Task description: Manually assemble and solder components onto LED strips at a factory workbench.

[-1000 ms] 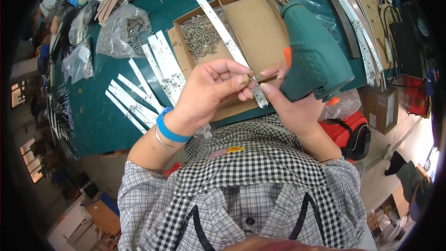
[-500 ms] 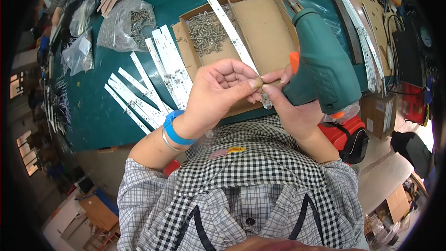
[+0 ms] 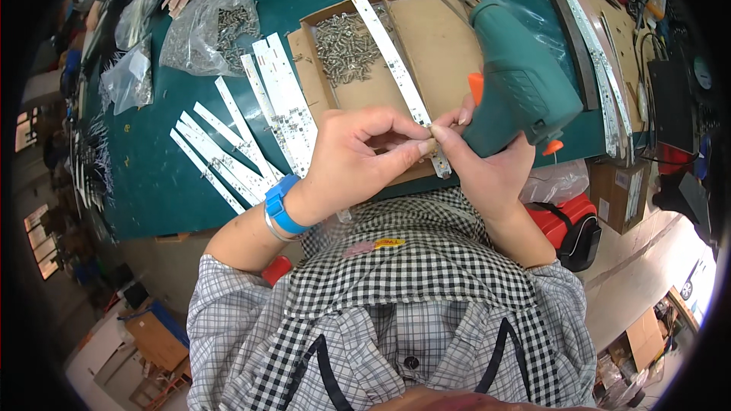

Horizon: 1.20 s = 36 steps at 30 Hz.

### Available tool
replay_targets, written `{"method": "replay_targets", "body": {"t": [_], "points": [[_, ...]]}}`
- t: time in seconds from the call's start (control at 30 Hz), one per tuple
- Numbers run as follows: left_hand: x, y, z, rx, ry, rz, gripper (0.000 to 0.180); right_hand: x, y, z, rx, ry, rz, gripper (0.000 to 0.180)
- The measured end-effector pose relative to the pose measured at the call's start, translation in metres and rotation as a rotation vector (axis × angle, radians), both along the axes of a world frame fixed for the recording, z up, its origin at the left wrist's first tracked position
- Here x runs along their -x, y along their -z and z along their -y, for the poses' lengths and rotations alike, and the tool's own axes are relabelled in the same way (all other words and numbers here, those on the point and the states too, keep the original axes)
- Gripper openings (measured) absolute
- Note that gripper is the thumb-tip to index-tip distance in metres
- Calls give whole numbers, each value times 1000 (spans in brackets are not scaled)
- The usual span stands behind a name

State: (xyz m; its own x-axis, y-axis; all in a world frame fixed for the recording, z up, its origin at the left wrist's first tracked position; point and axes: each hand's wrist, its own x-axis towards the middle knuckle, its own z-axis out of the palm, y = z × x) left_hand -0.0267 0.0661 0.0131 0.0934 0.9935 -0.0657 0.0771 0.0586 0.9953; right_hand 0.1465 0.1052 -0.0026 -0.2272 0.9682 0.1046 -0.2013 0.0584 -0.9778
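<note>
A long white circuit-board strip point(image 3: 384, 47) lies slantwise across the cardboard tray, its near end under my fingertips. My left hand point(image 3: 365, 154), with a blue band at its wrist, is closed in a thumb-and-finger pinch over that end. What it pinches is too small to make out. My right hand point(image 3: 491, 175) is closed round the handle of a green pistol-shaped power tool point(image 3: 521, 68) with an orange trigger and a long dark metal nozzle pointing away. The right thumb meets the strip beside the left fingertips. Much of the handle is hidden.
The cardboard tray point(image 3: 442, 38) has a divider, with many small metal parts point(image 3: 346, 47) on its left side. More white strips point(image 3: 282, 91) lie fanned at left, near a plastic bag point(image 3: 202, 38) of small parts. At right lie long strips point(image 3: 601, 68) and cables.
My left fingers have come closer together and shifted slightly right and down. The power tool has tilted and moved a little left and up. The strip has shifted slightly right.
</note>
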Motion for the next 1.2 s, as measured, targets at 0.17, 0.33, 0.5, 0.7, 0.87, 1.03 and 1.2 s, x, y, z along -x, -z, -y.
{"method": "replay_targets", "body": {"t": [0.17,0.33,0.5,0.7,0.87,1.03,1.2], "points": [[2,2,-5,-7,4,-153,8,2,4,-2,38,8,21,21],[25,18,-37,82,-140,-168,9,-11,8,-10,-40,-9,135,41],[41,37,-59,61,-163,-316,11,-19,9,-8,51,27,121,40],[42,56,-63,12,-205,-310,11,-25,14,-4,91,26,119,34],[42,62,-62,-50,-216,-385,10,-28,15,-7,87,22,157,35],[39,55,-60,-80,-165,-502,10,-31,14,-6,89,31,173,46],[34,54,-57,-239,-181,-638,10,-40,4,-3,190,17,207,44]]}}
